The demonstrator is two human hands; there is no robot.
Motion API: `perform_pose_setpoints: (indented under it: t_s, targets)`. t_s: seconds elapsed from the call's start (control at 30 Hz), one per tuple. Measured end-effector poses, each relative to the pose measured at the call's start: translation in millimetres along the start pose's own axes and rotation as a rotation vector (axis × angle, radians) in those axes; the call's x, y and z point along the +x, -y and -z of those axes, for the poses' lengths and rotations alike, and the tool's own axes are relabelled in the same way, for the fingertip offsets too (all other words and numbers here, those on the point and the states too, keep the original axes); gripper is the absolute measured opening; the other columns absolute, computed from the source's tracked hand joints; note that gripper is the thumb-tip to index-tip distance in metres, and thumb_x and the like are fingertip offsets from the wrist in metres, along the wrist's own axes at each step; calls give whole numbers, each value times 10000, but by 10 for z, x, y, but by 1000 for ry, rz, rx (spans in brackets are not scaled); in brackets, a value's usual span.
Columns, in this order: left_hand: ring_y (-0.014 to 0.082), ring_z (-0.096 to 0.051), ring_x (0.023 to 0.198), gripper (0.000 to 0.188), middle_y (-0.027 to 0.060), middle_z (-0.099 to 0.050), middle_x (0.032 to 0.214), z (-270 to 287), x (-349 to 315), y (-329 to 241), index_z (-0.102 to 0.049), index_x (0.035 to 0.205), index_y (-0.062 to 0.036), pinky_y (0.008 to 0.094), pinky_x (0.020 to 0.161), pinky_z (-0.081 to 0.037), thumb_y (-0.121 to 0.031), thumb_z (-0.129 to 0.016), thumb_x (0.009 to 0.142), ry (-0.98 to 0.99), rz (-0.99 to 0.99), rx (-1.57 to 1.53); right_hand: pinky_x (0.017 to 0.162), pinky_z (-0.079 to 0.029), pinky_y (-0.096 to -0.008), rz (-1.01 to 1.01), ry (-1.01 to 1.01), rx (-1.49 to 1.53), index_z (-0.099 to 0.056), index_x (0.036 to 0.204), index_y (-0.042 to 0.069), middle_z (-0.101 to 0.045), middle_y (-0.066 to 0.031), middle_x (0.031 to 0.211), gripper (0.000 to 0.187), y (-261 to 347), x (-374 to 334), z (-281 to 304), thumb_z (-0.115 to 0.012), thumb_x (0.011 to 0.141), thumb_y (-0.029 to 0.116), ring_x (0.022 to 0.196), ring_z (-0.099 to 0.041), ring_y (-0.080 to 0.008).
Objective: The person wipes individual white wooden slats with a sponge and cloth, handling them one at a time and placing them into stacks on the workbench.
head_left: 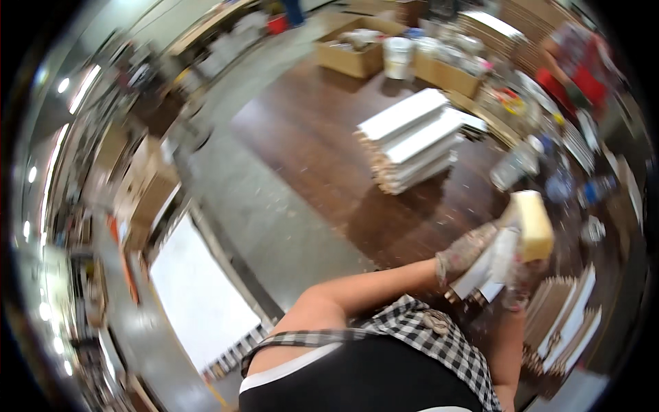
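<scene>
My left hand (470,250), in a patterned glove, reaches across to the right and closes on a small bundle of white strips (482,273) with brown ends. Close beside it, my right hand (516,283) is also gloved and lies along the bundle's other side; motion blur smears its fingers. A pale yellow foam-like block (535,225) stands up at the far end of the bundle, against the hands. Whether a hand grips the block cannot be made out.
On the dark brown table (295,117) lies a stack of white-topped strips (412,141). More strips (563,323) sit at right. Plastic bottles (515,168), a white bucket (398,58) and cardboard boxes (350,58) crowd the far side. Another person (576,69) is at far right.
</scene>
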State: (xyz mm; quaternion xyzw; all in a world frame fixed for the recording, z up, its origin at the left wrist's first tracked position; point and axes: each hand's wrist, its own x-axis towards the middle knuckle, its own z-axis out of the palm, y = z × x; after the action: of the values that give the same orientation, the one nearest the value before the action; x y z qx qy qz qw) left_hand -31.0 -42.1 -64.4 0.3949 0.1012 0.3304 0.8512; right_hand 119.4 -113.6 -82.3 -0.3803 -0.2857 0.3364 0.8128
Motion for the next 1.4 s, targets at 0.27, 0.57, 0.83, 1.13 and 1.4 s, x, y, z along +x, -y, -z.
perform_pose_setpoints:
  t_s: [0.27,0.57,0.83,1.13,1.4]
  targets:
    - [189,-499,1024,459,118,-525,1126,113,-708,-352,-462,1192,8,313,922,-398,-371,-333,966,-165,-484,605,903,-432,-390,-95,261,-144,-422,1205,17,-485,-125,1191,497,-195,357,-560,-561,834,315,1044,-512,-254]
    - [124,-492,971,459,53,-529,1098,105,-924,-346,-433,1245,-42,280,858,-427,-394,-372,956,-596,-358,97,870,-433,-380,-418,606,-61,-462,1137,19,-509,-110,1122,425,-541,-171,-859,-566,817,279,990,-518,-246]
    - [153,-500,984,425,95,-542,1084,269,-683,-14,-458,1207,-34,273,889,-409,-370,-375,960,-666,-407,152,840,-435,-372,-536,636,-56,-497,1077,22,-531,-97,1061,361,-334,-387,-625,-571,803,246,942,-524,-240]
    - [106,-599,773,409,55,-583,1045,149,-820,-457,-426,1249,-66,251,622,-524,-291,-497,915,-436,-110,3,807,-436,-363,-688,636,559,-537,1009,25,-555,-83,992,291,226,-146,-394,-576,787,209,888,-530,-232]
    - [218,-435,1202,586,170,-429,1327,43,-612,-909,-287,1372,-12,300,994,-372,-128,-563,868,-363,-259,1206,808,-478,-339,-94,89,20,-540,1049,-10,-596,-89,1005,305,342,-434,369,-399,920,227,900,-588,-209]
